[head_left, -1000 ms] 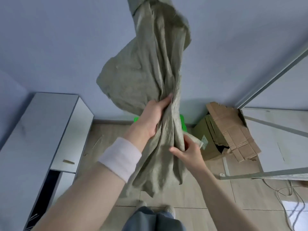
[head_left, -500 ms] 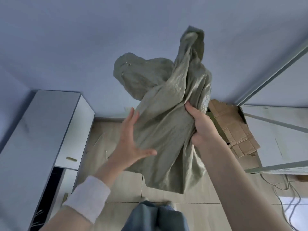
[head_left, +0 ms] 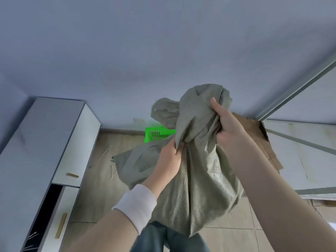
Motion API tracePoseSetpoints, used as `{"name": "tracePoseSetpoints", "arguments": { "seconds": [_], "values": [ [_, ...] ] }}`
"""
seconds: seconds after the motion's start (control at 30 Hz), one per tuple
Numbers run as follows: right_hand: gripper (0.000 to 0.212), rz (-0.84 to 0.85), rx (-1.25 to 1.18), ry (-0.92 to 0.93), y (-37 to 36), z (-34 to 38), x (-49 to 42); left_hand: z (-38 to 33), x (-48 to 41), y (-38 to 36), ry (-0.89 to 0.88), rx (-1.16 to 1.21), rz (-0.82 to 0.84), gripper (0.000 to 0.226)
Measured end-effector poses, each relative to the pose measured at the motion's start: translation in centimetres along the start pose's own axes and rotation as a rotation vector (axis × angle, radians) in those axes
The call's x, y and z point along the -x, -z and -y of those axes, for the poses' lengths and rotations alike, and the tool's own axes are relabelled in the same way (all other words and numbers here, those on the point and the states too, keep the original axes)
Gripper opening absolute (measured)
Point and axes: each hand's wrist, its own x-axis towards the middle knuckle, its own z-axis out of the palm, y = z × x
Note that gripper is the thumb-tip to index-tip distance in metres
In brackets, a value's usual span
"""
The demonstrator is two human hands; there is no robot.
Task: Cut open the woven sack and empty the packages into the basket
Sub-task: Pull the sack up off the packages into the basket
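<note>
I see a white cabinet [head_left: 54,142] along the left side, with a dark open gap low in its front. At the far wall [head_left: 145,51] a green basket [head_left: 158,134] stands on the tiled floor [head_left: 101,175]. Only its left corner shows, because the sack [head_left: 200,179] hangs in front of the rest, and I cannot see inside it. To the right, a torn cardboard box [head_left: 269,148] sits partly behind my right arm, next to a white board [head_left: 300,151] that lies flat. Low in the view are the legs in blue jeans [head_left: 158,239].

I hold the sack in the air with both hands, in front of the body and nearer to me than the basket. It is grey-green, woven, limp and much crumpled, with loose folds hanging down toward the knees and one flap spreading to the left. My left hand [head_left: 169,159], with a white wristband [head_left: 136,204] on the wrist, has its fingers curled tight around a fold in the middle of the sack. My right hand [head_left: 231,130] grips the bunched upper part, thumb on top.
</note>
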Motion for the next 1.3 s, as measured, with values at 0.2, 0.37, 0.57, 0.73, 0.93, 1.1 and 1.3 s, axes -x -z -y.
{"name": "tracePoseSetpoints", "arguments": {
  "seconds": [0.2,0.37,0.57,0.73,0.93,1.1,1.3],
  "values": [
    [0.067,-0.337,0.822,0.391,8.7,-2.5,0.3,-1.5,-3.2,-2.8,0.398,0.479,-0.11,0.025],
    [0.058,-0.18,1.397,0.329,13.6,-6.8,-1.5,-1.3,-5.3,-4.9,0.732,0.764,-0.169,0.026],
    [0.029,-0.246,0.971,0.144,13.3,-7.3,-7.3,-0.1,-7.1,-7.5,0.856,0.995,-0.285,0.034],
    [0.023,-0.292,0.818,-0.024,13.4,-7.1,-11.2,1.9,-10.0,-9.0,0.938,0.982,-0.302,0.038],
    [0.021,-0.369,0.601,-0.284,13.5,-7.3,-16.7,4.5,-13.0,-10.6,0.975,0.944,-0.317,0.036],
    [0.011,-0.459,0.459,-0.46,14.0,-8.6,-22.0,9.3,-16.7,-11.7,1.133,0.968,-0.331,0.034],
    [0.024,-0.46,0.427,-0.575,14.6,-11.7,-29.6,15.3,-21.7,-13.1,1.263,0.932,-0.368,0.033]
  ]
}}
